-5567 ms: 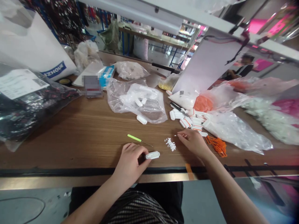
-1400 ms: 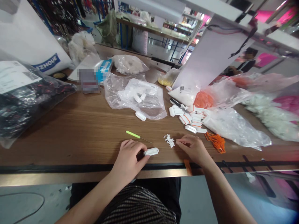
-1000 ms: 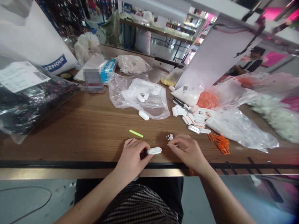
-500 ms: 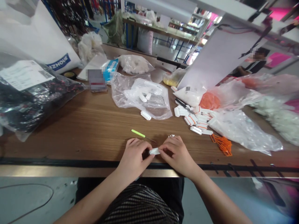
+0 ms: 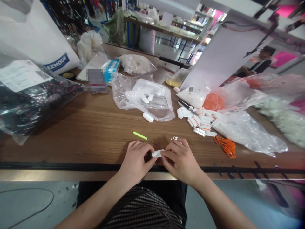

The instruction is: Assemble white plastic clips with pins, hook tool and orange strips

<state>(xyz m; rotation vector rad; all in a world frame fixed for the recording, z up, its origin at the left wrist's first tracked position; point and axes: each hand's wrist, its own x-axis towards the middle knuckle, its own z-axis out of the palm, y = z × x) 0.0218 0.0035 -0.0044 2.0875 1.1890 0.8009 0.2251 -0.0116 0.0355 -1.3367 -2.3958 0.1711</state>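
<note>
My left hand (image 5: pixel 135 159) pinches one end of a small white plastic connector block (image 5: pixel 157 154) at the near edge of the wooden table (image 5: pixel 90 133). My right hand (image 5: pixel 181 158) has its fingertips closed against the block's other end; what sits between them is too small to make out. A little heap of tiny white pieces (image 5: pixel 174 138) peeks out just beyond my right knuckles. A thin tool with a green handle (image 5: pixel 140 136) lies just beyond my left hand.
Clear bags (image 5: pixel 145 98) with white blocks lie mid-table, one loose white block (image 5: pixel 148 117) beside them. White and orange-striped blocks (image 5: pixel 199 122), orange clips (image 5: pixel 226 147) and more bags (image 5: pixel 245 132) fill the right. A dark bag (image 5: pixel 30 101) sits left. Another person (image 5: pixel 258 62) sits far right.
My right hand left the heap of tiny white pieces and came leftwards to the block held in my left hand, closing on its end. My left hand stayed put.
</note>
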